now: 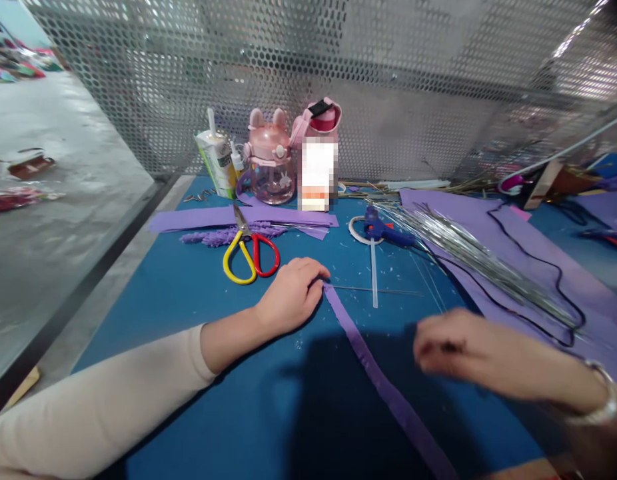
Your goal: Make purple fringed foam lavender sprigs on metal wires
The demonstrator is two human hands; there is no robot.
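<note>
My left hand is closed, its thumb and fingers pinching the top end of a long purple strip. From that same pinch a thin wire sticks out to the right, passing the glue stick of the glue gun. The strip has a slightly ruffled edge and runs down across the blue table toward me. Blurred by motion, my right hand is over the table to the right of the strip, apart from it. Its fingers look bent, but whether they hold anything is unclear.
Scissors with yellow and red handles lie beyond my left hand. A blue glue gun rests on a white tape roll. Purple sheets, a bundle of wires and a black cord lie at right. Bottles stand along the mesh panel.
</note>
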